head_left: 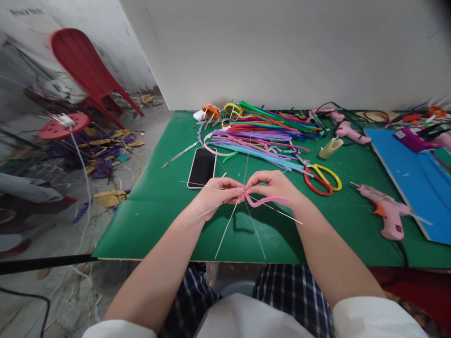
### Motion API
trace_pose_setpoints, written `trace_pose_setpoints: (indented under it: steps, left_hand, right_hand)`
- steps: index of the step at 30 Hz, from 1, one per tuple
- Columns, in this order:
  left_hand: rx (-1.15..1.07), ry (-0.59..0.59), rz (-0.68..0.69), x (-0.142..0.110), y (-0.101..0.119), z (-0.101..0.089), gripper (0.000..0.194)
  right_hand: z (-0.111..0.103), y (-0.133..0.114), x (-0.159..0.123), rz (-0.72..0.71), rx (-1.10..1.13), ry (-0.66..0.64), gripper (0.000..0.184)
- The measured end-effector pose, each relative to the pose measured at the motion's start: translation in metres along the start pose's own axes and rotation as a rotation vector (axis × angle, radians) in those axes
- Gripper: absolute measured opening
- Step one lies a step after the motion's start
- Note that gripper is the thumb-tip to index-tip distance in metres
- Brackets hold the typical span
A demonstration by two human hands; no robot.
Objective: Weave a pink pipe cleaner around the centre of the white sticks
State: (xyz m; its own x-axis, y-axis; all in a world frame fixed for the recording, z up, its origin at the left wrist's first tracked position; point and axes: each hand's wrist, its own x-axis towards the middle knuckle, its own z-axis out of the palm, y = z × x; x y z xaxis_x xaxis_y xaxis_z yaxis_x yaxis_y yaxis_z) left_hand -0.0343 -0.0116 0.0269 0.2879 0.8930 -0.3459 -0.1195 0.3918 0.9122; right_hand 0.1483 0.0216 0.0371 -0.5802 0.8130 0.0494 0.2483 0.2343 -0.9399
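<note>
Far left of the phone, in the room, a round red plastic stool (65, 127) holds a white plug, and a red plastic chair (82, 63) stands tilted in view behind it; purple and tan scraps (102, 152) litter the grey floor (141, 150). The glossy green tabletop (141, 225) spreads under and around the phone, with a plain off-white upright panel (282, 51) beyond. The phone (202, 169) itself, a dark-screened slab with a pale rim, lies flat, its long axis running away from the person with a slight lean right. Just right of and nearer than the phone, the left hand (219, 193) pinches the centre of a star of thin silvery wires (225, 232) between thumb and forefinger, other fingers curled. The wires fan out from that centre: two point left, two toward the person, one right and nearer, one away. From the same centre a fuzzy pink pipe cleaner (263, 202) dips, then runs rightward, its free end by the right wrist. The right hand (271, 184), farther right of the phone, has thumb and forefinger pinched at that centre too. Beyond and right of the phone spreads a heap of multicoloured pipe cleaners (264, 135); farther right lie scissors with red and yellow handles (322, 180), a pink plastic glue gun (384, 206) with its nozzle toward the phone, and a flat blue board (405, 173).
</note>
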Motion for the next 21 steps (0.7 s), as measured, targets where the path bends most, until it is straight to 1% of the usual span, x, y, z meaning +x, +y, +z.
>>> trace_pose_setpoints:
  steps: [6, 13, 21]
  left_hand:
    - [-0.022, 0.025, 0.001, 0.0008, -0.0013, -0.0003, 0.017]
    - [-0.010, 0.090, 0.030, 0.0015, 0.0000, 0.0024, 0.017]
    - [-0.110, 0.047, -0.025, 0.0021, -0.0011, 0.0014, 0.015]
  right_hand:
    - [0.0022, 0.0006, -0.0007, -0.079, -0.080, 0.025, 0.008]
    - [0.0032, 0.0003, -0.0004, -0.137, -0.185, 0.052, 0.008]
    - [0.0032, 0.0031, 0.0014, -0.195, -0.186, 0.074, 0.006]
